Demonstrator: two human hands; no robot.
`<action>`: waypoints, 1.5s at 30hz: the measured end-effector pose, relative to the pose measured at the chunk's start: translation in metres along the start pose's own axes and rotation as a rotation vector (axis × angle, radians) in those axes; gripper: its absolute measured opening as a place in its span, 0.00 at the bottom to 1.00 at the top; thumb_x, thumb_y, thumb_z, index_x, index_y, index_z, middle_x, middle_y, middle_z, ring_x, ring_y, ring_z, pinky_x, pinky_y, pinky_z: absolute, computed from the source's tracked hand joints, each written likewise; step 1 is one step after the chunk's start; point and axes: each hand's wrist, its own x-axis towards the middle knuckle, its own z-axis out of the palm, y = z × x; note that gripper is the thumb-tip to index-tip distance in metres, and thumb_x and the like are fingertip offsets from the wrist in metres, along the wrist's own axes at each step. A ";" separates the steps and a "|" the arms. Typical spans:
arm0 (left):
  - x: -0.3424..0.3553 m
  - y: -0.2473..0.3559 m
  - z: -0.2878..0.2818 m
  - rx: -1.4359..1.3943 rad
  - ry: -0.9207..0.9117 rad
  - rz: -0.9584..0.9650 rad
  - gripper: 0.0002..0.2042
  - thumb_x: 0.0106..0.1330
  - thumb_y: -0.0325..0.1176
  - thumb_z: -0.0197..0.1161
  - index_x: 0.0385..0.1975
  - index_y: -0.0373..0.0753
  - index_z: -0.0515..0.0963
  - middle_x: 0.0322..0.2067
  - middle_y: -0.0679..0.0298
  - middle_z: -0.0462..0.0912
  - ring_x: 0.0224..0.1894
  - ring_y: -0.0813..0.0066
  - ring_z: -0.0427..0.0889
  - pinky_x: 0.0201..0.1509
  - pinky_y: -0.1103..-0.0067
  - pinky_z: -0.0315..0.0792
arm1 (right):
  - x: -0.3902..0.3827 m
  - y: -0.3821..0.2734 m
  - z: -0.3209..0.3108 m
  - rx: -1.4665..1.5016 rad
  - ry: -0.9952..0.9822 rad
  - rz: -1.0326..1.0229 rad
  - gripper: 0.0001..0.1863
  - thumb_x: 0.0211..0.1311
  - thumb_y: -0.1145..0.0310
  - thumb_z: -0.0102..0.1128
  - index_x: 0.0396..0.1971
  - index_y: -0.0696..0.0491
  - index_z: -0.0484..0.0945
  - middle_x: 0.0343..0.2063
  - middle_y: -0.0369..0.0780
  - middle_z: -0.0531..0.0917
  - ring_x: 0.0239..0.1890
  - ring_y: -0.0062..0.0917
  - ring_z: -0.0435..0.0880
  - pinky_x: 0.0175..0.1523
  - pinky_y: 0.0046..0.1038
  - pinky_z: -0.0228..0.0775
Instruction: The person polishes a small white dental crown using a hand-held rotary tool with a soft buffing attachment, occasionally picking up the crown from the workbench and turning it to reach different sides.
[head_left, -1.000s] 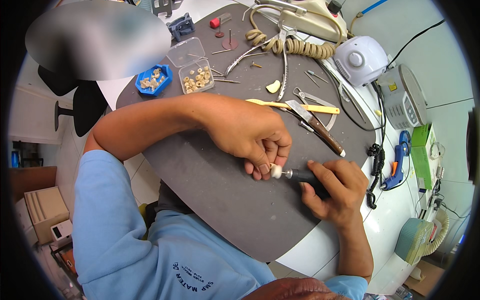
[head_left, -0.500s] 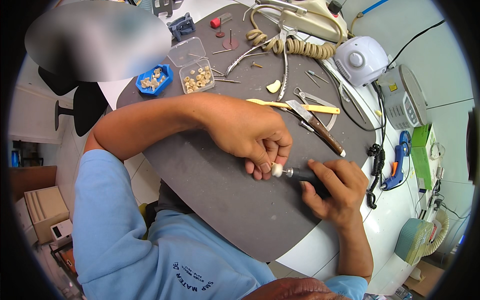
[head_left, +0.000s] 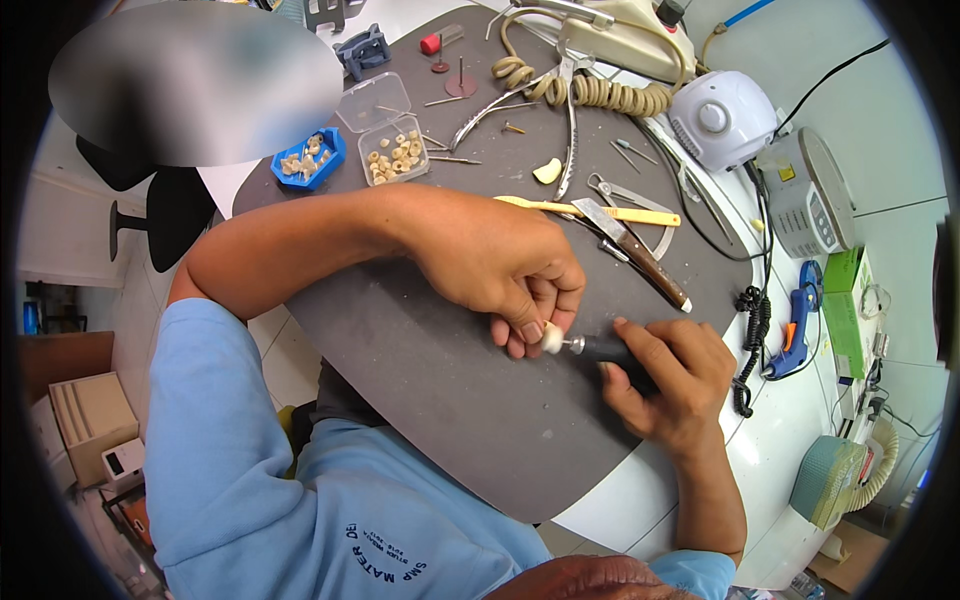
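My right hand is closed around a black rotary handpiece, held like a pen and pointing left. A rounded whitish polishing tip sits on its metal shank. Against that tip, my left hand pinches a tiny beige piece between thumb and fingers; the fingertips hide most of it, so its exact kind is unclear. Both hands are over the grey mat. Beyond the left wrist stands an opened clear plastic box of small beige ring-like pieces, beside a blue tray with more small pale pieces.
Past my hands lie a wooden-handled knife, a yellow toothbrush-like stick, metal calipers and pliers. A coiled beige cord runs to a control box. At right are a white round-knobbed device and a blue glue gun.
The whitish tip and handpiece have shifted very slightly left, closer to the left fingertips. Both grips look the same.
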 end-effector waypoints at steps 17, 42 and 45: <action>0.000 0.002 0.000 0.009 -0.005 -0.004 0.09 0.81 0.25 0.67 0.54 0.28 0.81 0.48 0.53 0.96 0.51 0.69 0.97 0.53 0.75 0.90 | 0.002 0.001 -0.003 0.013 -0.013 0.000 0.23 0.46 0.61 0.87 0.45 0.50 0.95 0.30 0.33 0.82 0.27 0.28 0.79 0.33 0.33 0.69; 0.000 -0.001 0.000 -0.002 -0.012 0.000 0.09 0.81 0.24 0.66 0.55 0.27 0.81 0.49 0.51 0.95 0.52 0.67 0.97 0.53 0.75 0.90 | 0.002 0.000 0.000 0.010 0.003 0.010 0.22 0.47 0.60 0.86 0.45 0.49 0.96 0.30 0.33 0.83 0.26 0.28 0.78 0.32 0.32 0.68; -0.001 0.001 0.001 -0.016 0.003 -0.022 0.10 0.81 0.23 0.66 0.56 0.26 0.80 0.49 0.51 0.95 0.52 0.67 0.97 0.53 0.75 0.90 | 0.002 0.000 0.000 0.020 -0.001 0.010 0.22 0.48 0.60 0.86 0.46 0.50 0.96 0.30 0.33 0.83 0.26 0.28 0.78 0.32 0.32 0.68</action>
